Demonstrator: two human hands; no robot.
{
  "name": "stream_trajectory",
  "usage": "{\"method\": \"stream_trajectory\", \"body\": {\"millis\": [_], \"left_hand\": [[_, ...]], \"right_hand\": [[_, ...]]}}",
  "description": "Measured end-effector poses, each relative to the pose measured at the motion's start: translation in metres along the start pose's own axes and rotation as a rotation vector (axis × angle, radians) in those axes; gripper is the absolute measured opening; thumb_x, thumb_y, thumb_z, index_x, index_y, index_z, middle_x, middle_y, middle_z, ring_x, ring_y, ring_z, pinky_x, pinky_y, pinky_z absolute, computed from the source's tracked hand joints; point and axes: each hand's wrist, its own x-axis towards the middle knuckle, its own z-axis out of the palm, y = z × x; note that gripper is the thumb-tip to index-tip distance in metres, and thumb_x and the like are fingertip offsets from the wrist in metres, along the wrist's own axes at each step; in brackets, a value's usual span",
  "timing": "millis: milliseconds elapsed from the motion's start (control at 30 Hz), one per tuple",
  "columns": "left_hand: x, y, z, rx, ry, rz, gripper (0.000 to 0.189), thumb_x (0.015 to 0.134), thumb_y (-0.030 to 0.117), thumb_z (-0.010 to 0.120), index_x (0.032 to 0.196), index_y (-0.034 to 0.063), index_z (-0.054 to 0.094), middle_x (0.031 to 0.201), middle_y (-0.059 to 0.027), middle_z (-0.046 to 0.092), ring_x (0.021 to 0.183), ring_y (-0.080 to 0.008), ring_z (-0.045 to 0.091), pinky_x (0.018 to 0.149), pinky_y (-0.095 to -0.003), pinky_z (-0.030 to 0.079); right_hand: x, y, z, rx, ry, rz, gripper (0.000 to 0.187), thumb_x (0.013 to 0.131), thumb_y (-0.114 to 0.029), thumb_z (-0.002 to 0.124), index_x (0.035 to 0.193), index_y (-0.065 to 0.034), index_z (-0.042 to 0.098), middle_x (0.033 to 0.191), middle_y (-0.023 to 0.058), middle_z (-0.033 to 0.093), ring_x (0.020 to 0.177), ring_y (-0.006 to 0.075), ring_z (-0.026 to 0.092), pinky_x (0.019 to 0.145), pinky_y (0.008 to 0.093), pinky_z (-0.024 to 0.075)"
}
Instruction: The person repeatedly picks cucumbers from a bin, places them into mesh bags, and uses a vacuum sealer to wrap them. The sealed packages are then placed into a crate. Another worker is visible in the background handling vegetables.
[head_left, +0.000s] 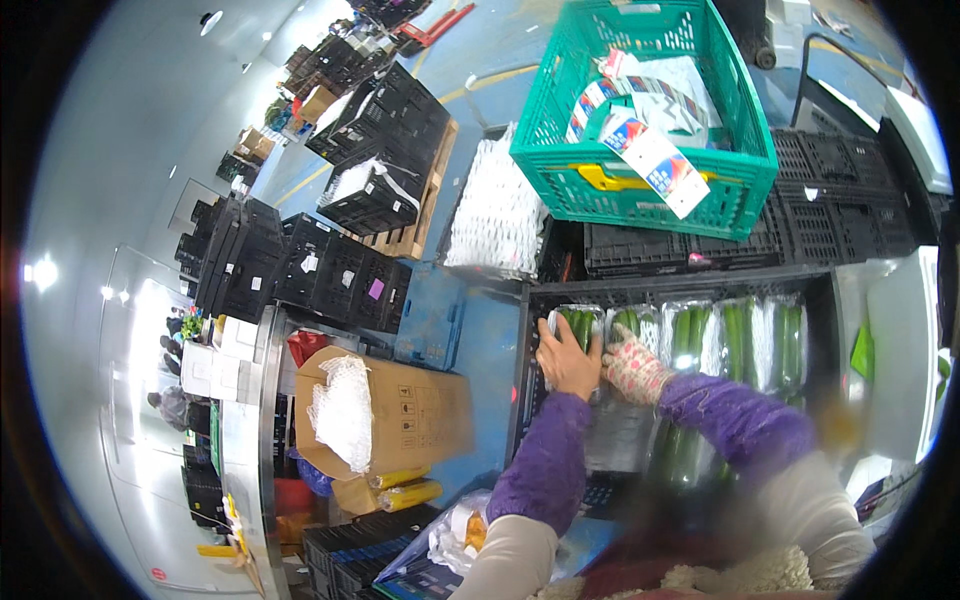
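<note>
A black plastic crate (679, 279) in front of me holds a row of clear-wrapped packs of cucumbers (690, 330), some with white foam netting. At the row's left end, my bare left hand (568, 358) is spread over a wrapped pack (581, 326), fingers at its left side and thumb at its right. My right hand (632, 367), in a white glove with a pink pattern, touches the lower part of the neighbouring pack (626, 321). Its fingertips are partly hidden, so its hold is unclear. More packs lie under my right forearm.
Beyond the crate, a green crate (645, 199) holding printed labels (660, 169) sits on black crates (840, 202). White foam netting (499, 210) fills a container to its left. A cardboard box (420, 412) with netting stands at left, near stacked black crates (341, 274).
</note>
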Motion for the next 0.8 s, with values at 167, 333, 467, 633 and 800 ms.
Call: {"method": "stream_trajectory", "body": {"millis": [167,333,467,633,800], "left_hand": [[-0.025,-0.007,-0.004,-0.056,-0.087,0.044,0.067,0.09,0.032,0.061,0.143,-0.0023,0.04,0.151,-0.0276,0.033,0.142,-0.0432,0.027,0.115,-0.0534,0.022],[-0.043,-0.005,-0.001,0.066,-0.103,0.076,0.06,0.09,0.03,0.062,0.141,0.0024,0.046,0.15,-0.0242,0.036,0.141,-0.043,0.029,0.115,-0.0523,0.024],[-0.035,-0.012,0.008,0.011,-0.084,0.096,0.059,0.09,0.025,0.062,0.141,0.0017,0.043,0.147,-0.0244,0.037,0.138,-0.0458,0.031,0.113,-0.0529,0.027],[-0.03,-0.013,0.005,0.079,-0.143,0.119,0.058,0.091,0.027,0.058,0.142,0.002,0.044,0.146,-0.0254,0.04,0.136,-0.0472,0.033,0.112,-0.0535,0.028],[-0.018,-0.001,-0.001,0.166,-0.222,0.101,0.06,0.089,0.033,0.059,0.139,0.0013,0.047,0.145,-0.0239,0.042,0.139,-0.0426,0.031,0.113,-0.0565,0.024]], "right_hand": [[-0.005,-0.003,-0.004,0.07,0.064,0.014,0.035,0.074,-0.043,0.068,0.098,-0.0181,0.071,0.105,0.0024,0.065,0.114,0.0222,0.056,0.114,0.0585,0.0218],[-0.002,-0.005,-0.001,0.043,-0.07,0.048,0.047,0.08,-0.05,0.065,0.115,-0.0181,0.068,0.122,0.0024,0.062,0.128,0.0212,0.048,0.117,0.0582,0.0158],[-0.004,-0.012,-0.012,0.017,-0.121,0.084,0.048,0.085,-0.048,0.061,0.122,-0.0166,0.065,0.13,0.0036,0.059,0.134,0.0219,0.042,0.118,0.0573,0.0144],[-0.016,-0.024,-0.008,-0.052,-0.059,0.111,0.047,0.088,-0.042,0.059,0.127,-0.016,0.062,0.142,0.0043,0.052,0.141,0.023,0.035,0.119,0.0558,0.0126],[-0.013,-0.024,-0.005,-0.055,-0.166,0.144,0.051,0.089,-0.04,0.058,0.137,-0.0201,0.057,0.151,0.0034,0.043,0.146,0.0235,0.028,0.119,0.056,0.0108]]}}
